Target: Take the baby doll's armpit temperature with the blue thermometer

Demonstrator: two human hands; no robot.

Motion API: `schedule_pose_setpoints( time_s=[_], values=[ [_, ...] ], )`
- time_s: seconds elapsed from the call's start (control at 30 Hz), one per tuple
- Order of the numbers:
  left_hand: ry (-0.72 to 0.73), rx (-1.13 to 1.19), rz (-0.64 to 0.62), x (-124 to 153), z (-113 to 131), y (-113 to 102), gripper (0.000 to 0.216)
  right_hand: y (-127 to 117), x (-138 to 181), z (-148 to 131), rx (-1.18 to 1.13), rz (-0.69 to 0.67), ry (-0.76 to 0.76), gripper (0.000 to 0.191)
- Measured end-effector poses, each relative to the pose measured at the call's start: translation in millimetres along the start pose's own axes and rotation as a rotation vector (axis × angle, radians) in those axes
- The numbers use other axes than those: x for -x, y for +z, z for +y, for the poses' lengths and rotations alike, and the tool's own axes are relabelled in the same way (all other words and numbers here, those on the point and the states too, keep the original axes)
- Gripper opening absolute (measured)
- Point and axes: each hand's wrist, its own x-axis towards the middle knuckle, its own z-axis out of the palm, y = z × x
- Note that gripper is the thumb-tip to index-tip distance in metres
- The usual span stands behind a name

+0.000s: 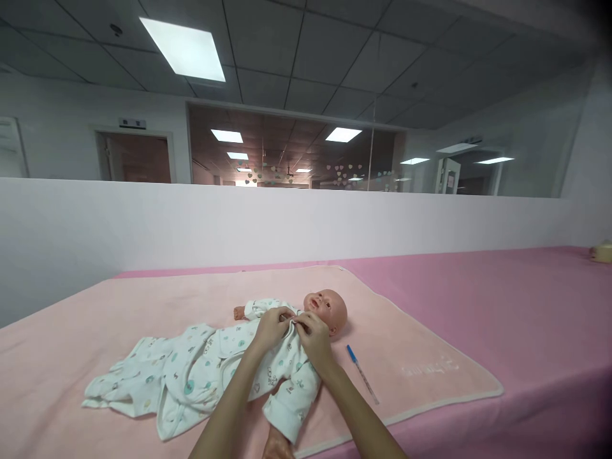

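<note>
A baby doll (327, 309) lies on its back on a light pink blanket (421, 357), head toward the right. It wears a white patterned romper (205, 366) that spreads loose to the left. My left hand (272, 328) and my right hand (313, 338) meet at the doll's chest just below its chin. Both hands have their fingers closed, pinching the edges of the romper's neckline together. The doll's far hand (238, 313) sticks out of a sleeve.
A thin pen-like stick with a blue cap (362, 373) lies on the blanket right of my right forearm. The blanket sits on a pink-covered table (526, 306). A white partition wall (287, 223) runs behind it. A pale object (602, 252) rests at the far right edge.
</note>
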Motion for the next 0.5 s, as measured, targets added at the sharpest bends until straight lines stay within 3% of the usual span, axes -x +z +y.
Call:
schedule_pose_setpoints(
  time_s=[0.17, 0.5],
  values=[
    [-0.010, 0.227, -0.030, 1.4, 1.0, -0.9, 0.030, 1.0, 2.2, -3.5, -0.010, 0.024, -0.012, 0.020],
    [0.063, 0.220, -0.173, 8.6, 2.7, -8.3, 0.037, -1.3, 2.3, -6.8, -0.050, 0.054, 0.095, 0.018]
  ],
)
